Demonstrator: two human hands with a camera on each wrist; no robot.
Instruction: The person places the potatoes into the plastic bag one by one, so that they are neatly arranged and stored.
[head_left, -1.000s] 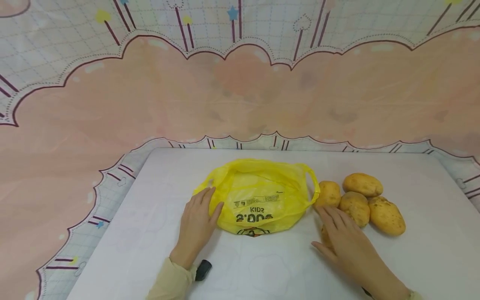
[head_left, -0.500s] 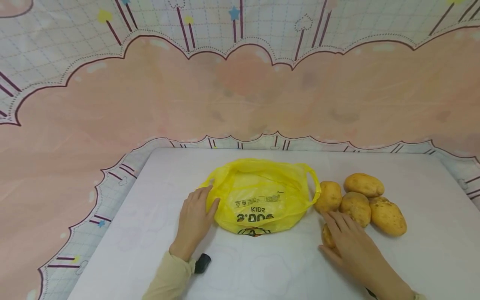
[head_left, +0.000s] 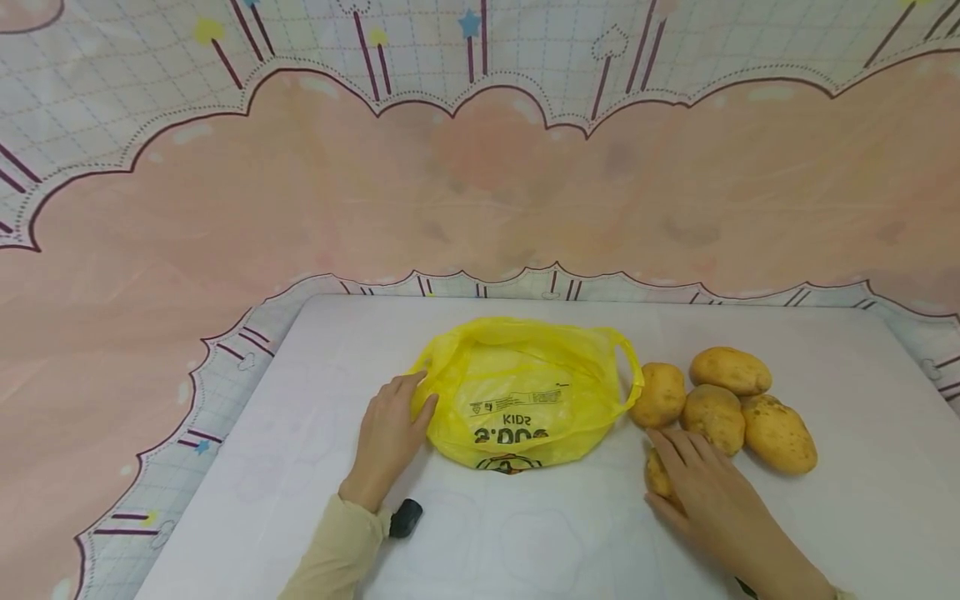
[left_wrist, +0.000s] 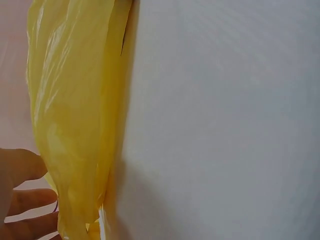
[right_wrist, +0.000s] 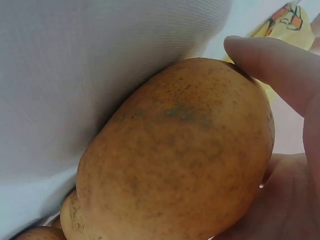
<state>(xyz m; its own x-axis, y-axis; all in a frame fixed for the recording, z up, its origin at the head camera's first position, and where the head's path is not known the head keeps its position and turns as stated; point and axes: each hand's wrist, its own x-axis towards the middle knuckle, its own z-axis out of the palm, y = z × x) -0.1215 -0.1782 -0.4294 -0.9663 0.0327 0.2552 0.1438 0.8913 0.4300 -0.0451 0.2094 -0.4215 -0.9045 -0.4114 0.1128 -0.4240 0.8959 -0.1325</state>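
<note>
A yellow plastic bag [head_left: 517, 392] with black print lies on the table, its mouth spread wide. My left hand [head_left: 390, 429] rests at its left edge; in the left wrist view the thumb [left_wrist: 25, 166] and loosely extended fingers meet the plastic. Right of the bag, my right hand [head_left: 712, 492] holds a potato [right_wrist: 175, 150] from above, thumb along one side and fingers over the other. Most of that potato is hidden under the hand in the head view. Beyond the fingers sit several more potatoes [head_left: 731, 371], grouped close together.
The white table [head_left: 525, 533] carries everything. Behind it hangs a patterned cloth [head_left: 480, 183] that also runs down the left side. One bag handle [head_left: 632, 375] reaches right up to the nearest loose potato [head_left: 657, 396].
My right hand has shifted slightly right and nearer to me, its thumb drawing in against the potato. My left hand has slid back a little, thumb off the bag's front panel.
</note>
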